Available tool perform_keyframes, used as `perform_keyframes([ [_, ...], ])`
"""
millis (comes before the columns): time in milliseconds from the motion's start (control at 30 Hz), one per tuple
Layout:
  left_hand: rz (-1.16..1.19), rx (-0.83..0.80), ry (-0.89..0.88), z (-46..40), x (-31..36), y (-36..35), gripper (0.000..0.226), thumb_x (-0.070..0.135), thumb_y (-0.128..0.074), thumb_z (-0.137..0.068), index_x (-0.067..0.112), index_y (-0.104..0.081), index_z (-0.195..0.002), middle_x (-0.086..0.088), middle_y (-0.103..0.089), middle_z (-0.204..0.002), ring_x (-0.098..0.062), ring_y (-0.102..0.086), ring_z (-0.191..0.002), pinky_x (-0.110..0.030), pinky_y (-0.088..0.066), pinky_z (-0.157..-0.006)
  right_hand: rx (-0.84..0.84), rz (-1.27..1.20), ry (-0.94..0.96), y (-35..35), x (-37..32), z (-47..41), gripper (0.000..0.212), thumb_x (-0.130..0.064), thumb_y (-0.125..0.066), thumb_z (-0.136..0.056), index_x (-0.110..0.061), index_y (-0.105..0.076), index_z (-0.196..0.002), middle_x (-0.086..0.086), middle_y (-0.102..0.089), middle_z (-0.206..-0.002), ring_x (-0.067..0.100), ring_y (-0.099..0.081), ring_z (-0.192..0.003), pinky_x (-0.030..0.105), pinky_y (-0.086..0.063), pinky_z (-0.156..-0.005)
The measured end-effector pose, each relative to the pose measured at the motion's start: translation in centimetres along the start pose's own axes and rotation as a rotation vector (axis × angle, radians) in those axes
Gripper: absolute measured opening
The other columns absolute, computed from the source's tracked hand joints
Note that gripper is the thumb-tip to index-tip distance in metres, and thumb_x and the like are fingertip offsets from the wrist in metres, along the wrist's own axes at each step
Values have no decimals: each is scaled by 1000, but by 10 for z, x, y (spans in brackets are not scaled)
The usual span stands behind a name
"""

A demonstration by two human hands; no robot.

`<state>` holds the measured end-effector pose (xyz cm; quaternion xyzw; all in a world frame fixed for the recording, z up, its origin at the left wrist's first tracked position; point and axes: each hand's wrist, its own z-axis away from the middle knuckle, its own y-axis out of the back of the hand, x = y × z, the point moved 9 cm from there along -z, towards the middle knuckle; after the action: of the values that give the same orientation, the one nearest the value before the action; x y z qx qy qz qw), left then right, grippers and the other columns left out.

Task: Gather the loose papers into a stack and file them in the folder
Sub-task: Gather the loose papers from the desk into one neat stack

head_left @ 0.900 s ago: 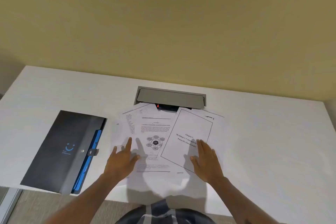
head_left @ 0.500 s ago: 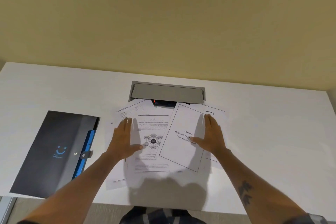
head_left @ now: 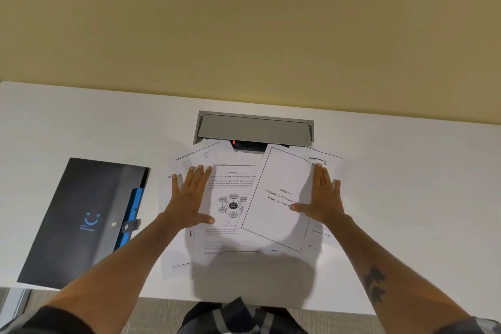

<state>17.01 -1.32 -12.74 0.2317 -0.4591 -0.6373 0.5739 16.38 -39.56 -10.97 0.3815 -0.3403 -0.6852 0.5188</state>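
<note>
Seen from above, a person's left hand [head_left: 189,202] and right hand [head_left: 322,198] are lying flat, fingers spread and grasping nothing, on loose printed papers [head_left: 233,241] fanned across a white desk [head_left: 406,198]. A dark snap-closure folder [head_left: 81,219] is lying closed just left of them, and the papers' far edges are overlapping a grey desk cable hatch [head_left: 254,129].
</note>
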Motion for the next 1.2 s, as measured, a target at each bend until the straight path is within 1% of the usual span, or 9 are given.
perform_keyframes([
  [200,-11,29,-35,0,7,6,151,80,-78,-58,21,13,-164,-8,1,-175,-34,6,-160,-73,5,-119,64,-15,53,-4,-4,2,143,-74,-80,-68,-8,1,-166,7,-7,-177,24,-5,-164,59,-12,-128],
  [400,20,43,-33,0,14,12,150,70,-85,-58,22,7,-165,-6,-11,-175,-33,-4,-161,-72,5,-119,150,-232,68,0,-14,13,129,-46,-95,-66,-15,-21,-166,6,-41,-164,30,-35,-148,53,-23,-126],
  [567,20,128,-7,-2,14,25,135,59,-89,-62,20,-12,-166,-8,-47,-157,-34,-41,-147,-69,-12,-121,173,-337,16,-4,-15,21,107,-34,-96,-68,-29,-40,-158,8,-62,-139,28,-49,-137,46,-41,-116],
  [633,21,172,12,-2,14,29,125,55,-90,-64,21,-23,-164,-6,-56,-147,-33,-51,-137,-62,-28,-119,181,-392,12,-5,-15,25,99,-29,-97,-67,-31,-48,-154,9,-64,-133,28,-54,-132,46,-47,-112],
  [700,49,187,45,-3,14,31,110,51,-90,-66,21,-38,-158,-4,-60,-140,-32,-57,-128,-53,-42,-108,198,-435,4,-5,-16,28,94,-22,-98,-66,-31,-56,-150,10,-65,-129,28,-58,-126,46,-50,-109],
  [867,214,199,165,-2,12,36,71,37,-87,-76,18,-61,-139,-4,-64,-134,-32,-58,-120,-46,-51,-88,278,-434,40,-1,-25,36,73,-10,-96,-68,-28,-72,-134,11,-70,-123,31,-65,-116,37,-54,-99],
  [1000,475,250,335,8,5,35,34,30,-81,-84,21,-66,-113,3,-71,-116,-26,-67,-103,-40,-53,-84,385,-360,118,3,-32,43,56,-3,-94,-67,-25,-81,-117,-2,-75,-132,27,-64,-112,42,-62,-91],
  [1100,572,269,416,15,-1,31,27,29,-83,-81,23,-63,-99,6,-70,-106,-24,-67,-94,-37,-51,-80,401,-387,39,-4,-25,46,48,-4,-95,-67,-31,-86,-105,-3,-66,-145,26,-60,-118,29,-57,-89],
  [1200,774,326,409,17,-3,28,39,12,-89,-74,17,-64,-103,-1,-65,-107,-23,-65,-96,-36,-55,-83,410,-580,-32,-12,-18,45,50,-1,-96,-64,-35,-86,-100,-1,-55,-157,23,-57,-123,9,-44,-89],
])
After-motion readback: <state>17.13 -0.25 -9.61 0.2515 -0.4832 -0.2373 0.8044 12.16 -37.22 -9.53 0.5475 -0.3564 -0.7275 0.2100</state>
